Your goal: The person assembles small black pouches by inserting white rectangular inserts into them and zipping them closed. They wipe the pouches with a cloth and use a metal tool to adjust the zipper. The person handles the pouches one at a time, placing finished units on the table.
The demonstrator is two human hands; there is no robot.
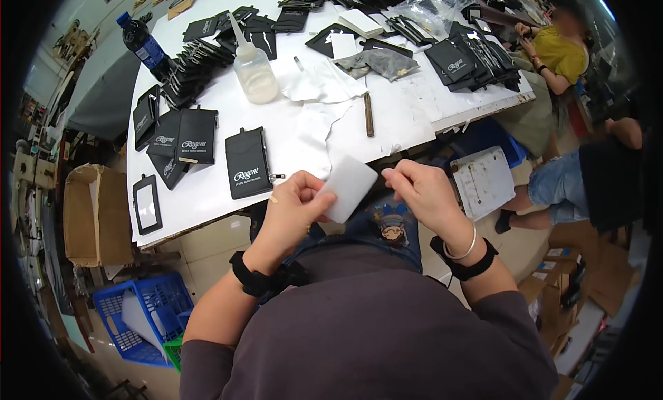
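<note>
Between the thumb and fingers of my left hand point(298, 205) is a thin white rectangular card point(352, 187), tilted, just off the table's front edge. Close to the card's right edge, my right hand point(423, 193) has its fingers curled into a pinch; anything between the fingertips is too small to make out. Just beyond my left hand lies a black card holder point(246, 164) with white lettering and a small metal clasp at its side. White cloth point(321, 127) lies crumpled on the table beyond the card.
On the white table point(407, 113) stand a squeeze bottle point(254, 72) and a dark drink bottle point(143, 44). Black card holders point(197, 134) lie in several piles. A brown stick point(369, 115) rests near the front. Blue crates point(141, 317) sit below. Other people point(563, 51) are at right.
</note>
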